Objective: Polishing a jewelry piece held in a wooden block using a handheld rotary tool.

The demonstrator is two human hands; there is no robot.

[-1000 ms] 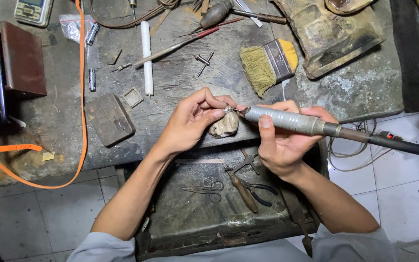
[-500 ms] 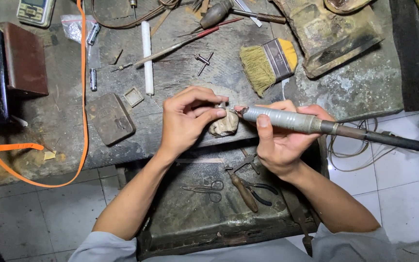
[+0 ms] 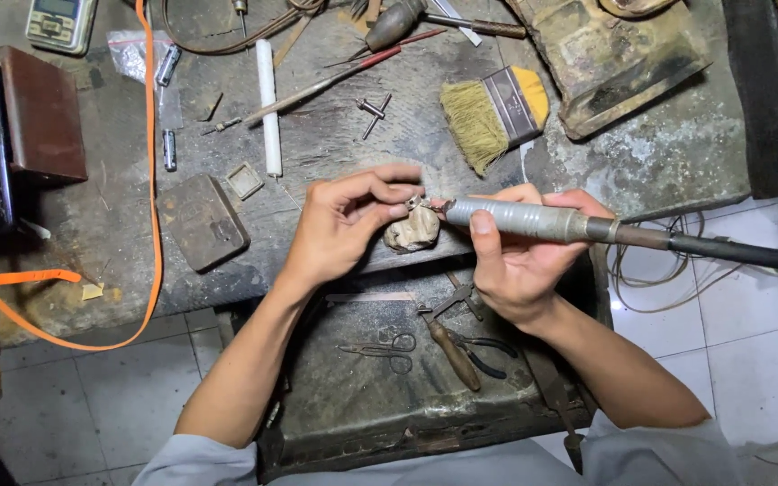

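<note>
- The left hand (image 3: pixel 339 225) pinches a small metal piece (image 3: pixel 416 203) between thumb and fingertips, pressed onto a worn peg (image 3: pixel 411 229) at the front edge of the bench (image 3: pixel 677 153).
- The right hand (image 3: pixel 515 256) is clenched around the handpiece (image 3: pixel 520 219), a grey metal barrel; its tip meets the piece. A dark flexible shaft (image 3: pixel 740 252) runs off to the right.
- Handling, piece: judged light, stiff and very small, so it slips easily. A fingertip pinch on its sides, braced against the peg, suits it; its exact shape is too small to tell.
- Handling, handpiece: rigid, likely the heavier item. The grip sits near the nose, as with a pen, with the thumb on top.
- Edges: the work sits just at the bench edge, above an open tray (image 3: pixel 353 405) that holds scissors (image 3: pixel 380 351) and pliers (image 3: pixel 456 346).
- Room: the shaft limits swing to the right. A brush (image 3: pixel 493 112) lies behind the hands, a white rod (image 3: pixel 269 108) and a flat metal block (image 3: pixel 202 220) to the left, and an orange strap (image 3: pixel 150 180) further left, well apart from the hands.
- Bare bench surface lies just left of the left hand.
</note>
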